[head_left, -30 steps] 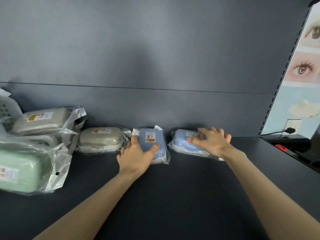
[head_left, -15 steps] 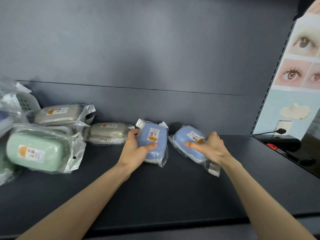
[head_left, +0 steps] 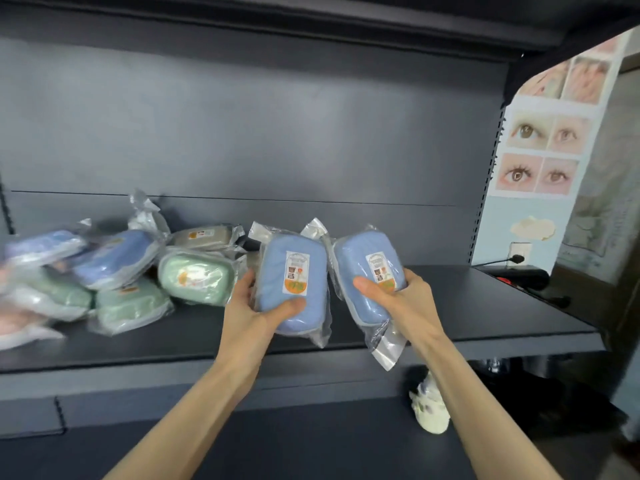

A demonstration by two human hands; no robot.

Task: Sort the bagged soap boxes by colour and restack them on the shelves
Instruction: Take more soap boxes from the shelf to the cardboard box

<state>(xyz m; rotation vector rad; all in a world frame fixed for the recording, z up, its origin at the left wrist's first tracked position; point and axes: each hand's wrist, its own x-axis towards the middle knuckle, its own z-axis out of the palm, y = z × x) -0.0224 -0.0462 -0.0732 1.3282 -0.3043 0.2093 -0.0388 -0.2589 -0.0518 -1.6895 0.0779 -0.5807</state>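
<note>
Two blue soap boxes in clear bags are lifted off the dark shelf (head_left: 467, 306). My left hand (head_left: 256, 310) grips the left blue box (head_left: 294, 271) from below, thumb across its front. My right hand (head_left: 398, 299) holds the right blue box (head_left: 360, 268) the same way, its bag tail hanging down. Both boxes stand nearly upright, labels facing me, almost touching. On the shelf's left lies a loose pile: green boxes (head_left: 197, 277), another blue box (head_left: 114, 258), a beige box (head_left: 204, 237), and blurred bags at the far left.
The shelf's right half is bare up to the perforated upright (head_left: 485, 202). A lower shelf (head_left: 277, 445) runs below my arms. My shoe (head_left: 431, 410) shows on the floor. A poster of eyes (head_left: 543, 154) and a wall socket with a black cable (head_left: 519, 254) are at right.
Both hands have lifted the two blue boxes off the shelf and tilted them upright toward me. The view has pulled back, showing more of the pile and the lower shelf.
</note>
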